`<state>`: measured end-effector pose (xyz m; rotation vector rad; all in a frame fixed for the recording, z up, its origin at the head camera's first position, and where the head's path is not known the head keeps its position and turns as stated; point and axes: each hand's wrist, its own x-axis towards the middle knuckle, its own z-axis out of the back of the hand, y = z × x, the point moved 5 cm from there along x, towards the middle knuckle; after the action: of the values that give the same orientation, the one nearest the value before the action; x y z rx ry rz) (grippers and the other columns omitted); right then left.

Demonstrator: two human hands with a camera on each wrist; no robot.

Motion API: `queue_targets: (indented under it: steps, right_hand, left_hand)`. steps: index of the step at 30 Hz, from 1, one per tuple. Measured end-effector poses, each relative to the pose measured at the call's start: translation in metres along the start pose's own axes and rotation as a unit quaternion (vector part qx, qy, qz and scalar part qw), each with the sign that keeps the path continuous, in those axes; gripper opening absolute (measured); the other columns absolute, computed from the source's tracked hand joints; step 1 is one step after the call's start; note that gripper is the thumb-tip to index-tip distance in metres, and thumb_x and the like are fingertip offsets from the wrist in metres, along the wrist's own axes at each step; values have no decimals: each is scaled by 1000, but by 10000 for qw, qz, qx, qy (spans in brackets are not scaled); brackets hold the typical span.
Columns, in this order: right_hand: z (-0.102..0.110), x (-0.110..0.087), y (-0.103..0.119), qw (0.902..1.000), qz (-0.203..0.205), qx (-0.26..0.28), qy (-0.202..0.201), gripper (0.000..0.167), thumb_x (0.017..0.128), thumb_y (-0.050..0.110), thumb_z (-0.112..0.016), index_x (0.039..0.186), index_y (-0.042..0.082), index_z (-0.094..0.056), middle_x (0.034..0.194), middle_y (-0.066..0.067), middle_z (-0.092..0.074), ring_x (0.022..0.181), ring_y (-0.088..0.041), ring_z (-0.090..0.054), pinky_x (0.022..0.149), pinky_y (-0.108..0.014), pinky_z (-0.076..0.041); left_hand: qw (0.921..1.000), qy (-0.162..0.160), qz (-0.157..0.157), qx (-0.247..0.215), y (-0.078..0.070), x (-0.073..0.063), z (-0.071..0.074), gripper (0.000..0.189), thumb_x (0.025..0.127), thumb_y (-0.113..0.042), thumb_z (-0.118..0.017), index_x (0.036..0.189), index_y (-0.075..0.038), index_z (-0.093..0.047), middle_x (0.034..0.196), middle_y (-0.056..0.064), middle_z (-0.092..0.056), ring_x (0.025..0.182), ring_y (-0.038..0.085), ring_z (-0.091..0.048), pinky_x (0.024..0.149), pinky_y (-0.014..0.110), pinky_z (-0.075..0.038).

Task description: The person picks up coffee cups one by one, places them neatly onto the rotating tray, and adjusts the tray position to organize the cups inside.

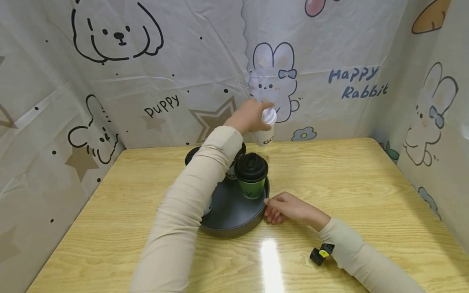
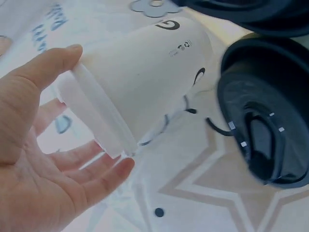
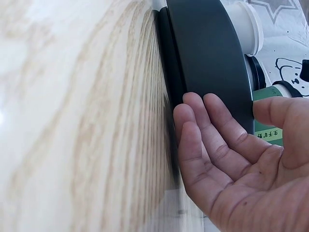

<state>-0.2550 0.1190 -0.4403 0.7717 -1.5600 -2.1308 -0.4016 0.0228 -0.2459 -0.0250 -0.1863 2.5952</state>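
Observation:
My left hand (image 1: pixel 250 116) grips a white paper cup (image 1: pixel 264 137) by its white lid, above the far side of the table. The left wrist view shows the thumb and fingers around the lid (image 2: pixel 94 113). A round dark grey tray (image 1: pixel 234 226) holds several lidded cups, partly hidden by my left arm. Among them, a green cup (image 1: pixel 252 189) with a black lid stands upright near the tray's right side. My right hand (image 1: pixel 283 208) holds the tray's right edge, fingers against the outer wall and thumb at the rim in the right wrist view.
The tray stands on a wood-grain table (image 1: pixel 348 179). Printed cloth (image 1: pixel 205 73) hangs behind the table and along both sides. A black strap with a yellow part (image 1: pixel 323 253) is at the right wrist, by the sleeve.

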Motion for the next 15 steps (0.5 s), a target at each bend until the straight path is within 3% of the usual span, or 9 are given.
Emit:
queue_targets:
  steps: [10,15]
  right_hand:
    - [1,-1,0,9999,-6,-134,-34,47,102,25,-41,92,-13,-66,81,-18,-70,69,-18,-67,64,-32,-56]
    - [1,0,1,9999,26,-131,3,47,102,25,-41,92,-13,-66,81,-18,-70,69,-18,-67,64,-32,-56]
  left_hand:
    - [9971,-688,196,-270,-2,-32,37,76,85,-38,-71,148,-13,-36,136,13,-52,120,28,-50,99,38,-42]
    - [9921,-1122,303,-469,3,-56,53,76,83,-37,-73,147,-14,-38,132,14,-53,112,27,-50,93,38,-44]
